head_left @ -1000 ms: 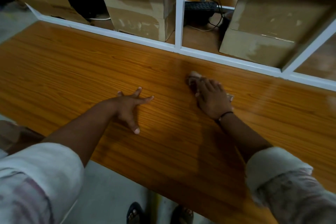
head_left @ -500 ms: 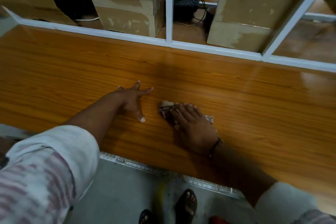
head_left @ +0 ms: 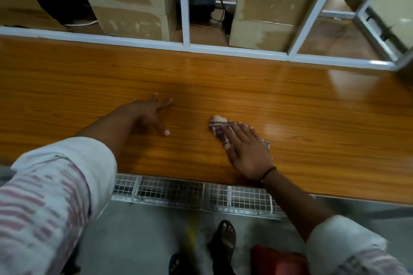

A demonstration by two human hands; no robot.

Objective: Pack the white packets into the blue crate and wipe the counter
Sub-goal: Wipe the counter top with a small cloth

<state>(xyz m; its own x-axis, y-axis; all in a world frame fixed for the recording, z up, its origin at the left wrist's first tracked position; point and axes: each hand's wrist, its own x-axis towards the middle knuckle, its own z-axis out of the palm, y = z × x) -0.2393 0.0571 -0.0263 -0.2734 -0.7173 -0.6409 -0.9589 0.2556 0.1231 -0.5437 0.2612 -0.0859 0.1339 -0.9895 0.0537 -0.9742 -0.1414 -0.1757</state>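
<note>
Orange wood-grain laminate, glossy: counter (head_left: 290, 105), bare across the visible stretch apart from hands and rag. No white packets, no blue crate in view, so packing prob. done or happening out of frame; can't tell which. Wiping looks like the step in hand.

Right hand (head_left: 248, 152) flat, palm down, fingers together and extended, pressing a checked maroon-and-white cloth (head_left: 218, 128) onto the counter near the front edge. Not gripped in a fist; pinned under palm and fingers, w/ a pale corner poking out ahead of the fingertips and a bit of edge showing at the right. Flat-palm hold likely chosen to spread pressure over more cloth and cover more surface per pass.

Left hand (head_left: 152, 114) open, fingers spread, nothing in it, planted on the counter well left of the cloth. Prob. there as a brace for the forward lean.

Behind the counter: white frame (head_left: 185, 44) w/ cardboard boxes (head_left: 268, 13) beyond. Below the front edge: wire mesh shelf (head_left: 190, 192), sandalled feet on grey floor.

Far strip by the frame and right end w/ glare patch: wiped or not, can't tell.
</note>
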